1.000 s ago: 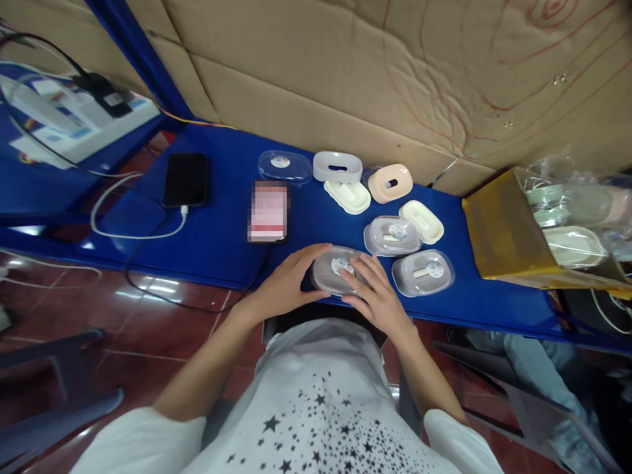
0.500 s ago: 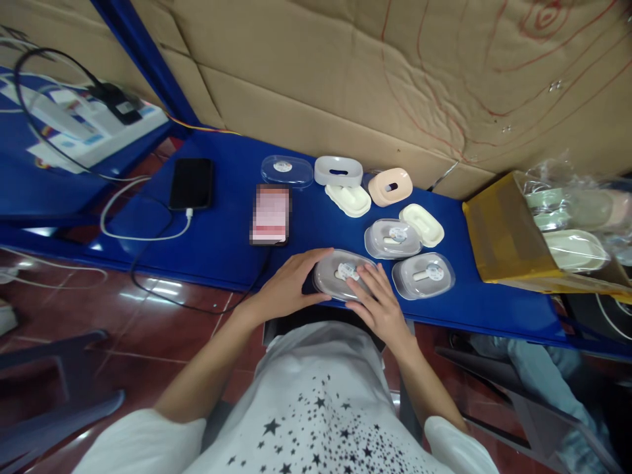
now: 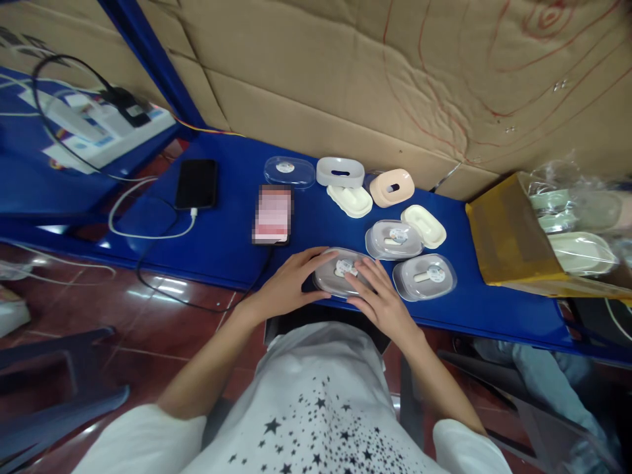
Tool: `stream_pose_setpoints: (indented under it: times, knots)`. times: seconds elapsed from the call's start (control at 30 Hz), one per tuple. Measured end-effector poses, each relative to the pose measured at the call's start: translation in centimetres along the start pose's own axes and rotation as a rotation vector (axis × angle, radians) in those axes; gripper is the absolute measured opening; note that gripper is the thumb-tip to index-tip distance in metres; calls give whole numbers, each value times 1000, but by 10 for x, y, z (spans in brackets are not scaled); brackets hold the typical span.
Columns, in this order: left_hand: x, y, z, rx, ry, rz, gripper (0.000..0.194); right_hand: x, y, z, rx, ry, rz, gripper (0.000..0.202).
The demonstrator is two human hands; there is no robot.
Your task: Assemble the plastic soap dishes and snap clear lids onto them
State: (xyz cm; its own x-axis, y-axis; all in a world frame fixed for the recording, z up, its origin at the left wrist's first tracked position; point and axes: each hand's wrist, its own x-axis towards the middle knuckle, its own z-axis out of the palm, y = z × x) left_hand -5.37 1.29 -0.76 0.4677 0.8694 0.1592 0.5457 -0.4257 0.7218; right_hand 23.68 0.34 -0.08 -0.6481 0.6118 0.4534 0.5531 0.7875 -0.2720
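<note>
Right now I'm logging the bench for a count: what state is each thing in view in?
Left hand: gripping the nearest case's left end.
Right hand: fingers pressed on its lid.
Nearest case: clear lid on.
Two cases beside it: lidded, untouched.
Cream trays: uncovered.
Grey and peach shells: lying slot up.
Black phone: screen dark, cable plugged in.
Second phone: screen lit.
Yellow box: open.

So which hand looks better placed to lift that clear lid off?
Probably the right hand: its fingers lie flat on top of the clear lid, while the left hand cups the box's left end, seemingly steadying it.
</note>
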Motion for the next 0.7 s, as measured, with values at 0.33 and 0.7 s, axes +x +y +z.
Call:
stream_pose_setpoints:
  times: [0.33, 0.7]
  knots:
    - [-3, 7, 0, 35, 36, 27, 64, -42, -11, -8, -268, 146, 187, 83]
    - [-2, 56, 54, 248, 28, 82, 63, -111, 38, -55, -471, 259, 622, 55]
